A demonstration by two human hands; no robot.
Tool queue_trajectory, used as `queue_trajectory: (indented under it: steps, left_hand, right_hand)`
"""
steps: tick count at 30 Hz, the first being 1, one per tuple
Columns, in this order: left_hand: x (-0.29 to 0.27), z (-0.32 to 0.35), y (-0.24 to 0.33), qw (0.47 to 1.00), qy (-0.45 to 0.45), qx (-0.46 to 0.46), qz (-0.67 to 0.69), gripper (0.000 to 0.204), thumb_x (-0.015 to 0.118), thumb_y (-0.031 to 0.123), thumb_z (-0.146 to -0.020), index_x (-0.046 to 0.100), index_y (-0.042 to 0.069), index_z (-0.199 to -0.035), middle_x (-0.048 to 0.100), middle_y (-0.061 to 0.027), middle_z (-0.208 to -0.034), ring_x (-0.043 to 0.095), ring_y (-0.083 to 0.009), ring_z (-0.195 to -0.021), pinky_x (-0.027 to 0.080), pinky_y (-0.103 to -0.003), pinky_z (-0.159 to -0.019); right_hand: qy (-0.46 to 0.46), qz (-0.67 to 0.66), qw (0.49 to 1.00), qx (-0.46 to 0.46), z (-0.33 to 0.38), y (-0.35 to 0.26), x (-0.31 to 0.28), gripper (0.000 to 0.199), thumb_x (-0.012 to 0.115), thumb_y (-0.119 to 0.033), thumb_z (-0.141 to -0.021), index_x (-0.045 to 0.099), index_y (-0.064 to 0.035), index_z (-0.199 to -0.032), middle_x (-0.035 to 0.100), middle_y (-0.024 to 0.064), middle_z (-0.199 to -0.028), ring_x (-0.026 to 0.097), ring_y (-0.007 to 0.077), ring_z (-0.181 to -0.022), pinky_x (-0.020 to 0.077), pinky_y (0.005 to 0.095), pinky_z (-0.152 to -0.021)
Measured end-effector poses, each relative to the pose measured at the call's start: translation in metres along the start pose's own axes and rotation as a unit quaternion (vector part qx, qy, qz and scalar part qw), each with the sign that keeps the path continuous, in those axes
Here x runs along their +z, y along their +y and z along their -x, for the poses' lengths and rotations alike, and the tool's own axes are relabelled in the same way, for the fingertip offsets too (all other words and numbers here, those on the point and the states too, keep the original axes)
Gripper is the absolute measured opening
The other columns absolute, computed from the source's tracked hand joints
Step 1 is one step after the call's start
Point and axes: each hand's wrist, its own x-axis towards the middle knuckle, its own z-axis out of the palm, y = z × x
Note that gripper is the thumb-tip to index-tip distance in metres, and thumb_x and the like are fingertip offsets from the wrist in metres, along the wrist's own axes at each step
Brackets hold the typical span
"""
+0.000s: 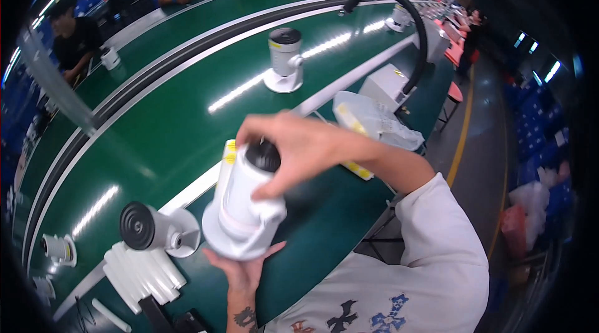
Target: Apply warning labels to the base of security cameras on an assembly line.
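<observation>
1. Long green conveyor belt [187,102] runs from seven o'clock to one o'clock.
2. White plastic cylindrical camera unit with a black lens end and round base [244,205] sits at centre frame, above the green bench edge.
3. Right hand [299,146], at twelve o'clock of the unit, has fingers curled around its black lens end, thumb on the body.
4. Left hand [244,267], at six o'clock, cups the base, palm up, fingers spread.
5. Second white camera with black face [156,228] lies at nine o'clock.
6. Third white camera [285,58] stands upright at twelve o'clock.
</observation>
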Motion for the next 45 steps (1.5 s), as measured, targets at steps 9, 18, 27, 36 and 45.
queue_trajectory:
  steps: [9, 18, 27, 36, 45]
  left_hand:
    - [-0.054, -0.028, -0.024, 0.611, 0.036, 0.498, -0.614, 0.019, 0.068, -0.006, -0.075, 0.067, 0.000, -0.092, 0.062, -0.0120, -0.091, 0.060, -0.0252, -0.075, 0.052, -0.032, -0.061]
    - [-0.050, -0.037, -0.017, 0.606, 0.092, 0.409, -0.676, 0.060, 0.071, 0.009, -0.079, 0.045, -0.002, -0.132, 0.035, -0.0254, -0.143, 0.034, -0.0430, -0.133, 0.031, -0.048, -0.108]
    - [-0.030, -0.071, -0.001, 0.592, 0.120, 0.416, -0.680, 0.080, 0.075, 0.022, -0.079, 0.032, -0.003, -0.142, 0.035, -0.0282, -0.144, 0.037, -0.0426, -0.131, 0.031, -0.049, -0.107]
    - [-0.051, -0.093, 0.004, 0.591, 0.136, 0.408, -0.683, 0.049, 0.073, 0.021, -0.078, 0.060, 0.004, -0.122, 0.055, -0.0203, -0.123, 0.054, -0.0365, -0.112, 0.041, -0.045, -0.098]
    - [-0.005, -0.123, 0.007, 0.539, 0.162, 0.339, -0.754, 0.041, 0.068, 0.021, -0.085, 0.059, 0.002, -0.121, 0.062, -0.0195, -0.114, 0.058, -0.0376, -0.106, 0.043, -0.043, -0.094]
  right_hand:
    - [0.096, 0.267, 0.959, 0.010, -0.194, 0.045, 0.020, 0.057, 0.078, -0.038, -0.058, 0.070, 0.0007, -0.098, 0.069, 0.0225, -0.086, 0.069, 0.0362, -0.082, 0.0560, 0.0414, -0.074]
    - [0.080, 0.246, 0.966, 0.001, -0.240, 0.057, 0.078, 0.087, 0.078, -0.060, -0.061, 0.056, -0.0060, -0.125, 0.065, 0.0234, -0.110, 0.063, 0.0371, -0.105, 0.0503, 0.0455, -0.090]
    - [0.314, 0.326, 0.846, 0.283, -0.135, 0.216, -0.085, 0.122, 0.087, -0.050, -0.054, 0.025, -0.0061, -0.149, 0.032, 0.0348, -0.143, 0.036, 0.0514, -0.131, 0.0330, 0.0601, -0.105]
    - [0.347, 0.201, 0.916, -0.001, -0.049, 0.126, -0.056, 0.105, 0.084, -0.028, -0.056, 0.032, 0.0018, -0.143, 0.048, 0.0259, -0.132, 0.050, 0.0403, -0.120, 0.0402, 0.0413, -0.103]
    - [-0.078, 0.103, 0.987, -0.098, 0.109, 0.000, 0.043, 0.104, 0.084, -0.022, -0.063, 0.027, -0.0010, -0.147, 0.041, 0.0220, -0.137, 0.051, 0.0379, -0.119, 0.0551, 0.0392, -0.084]
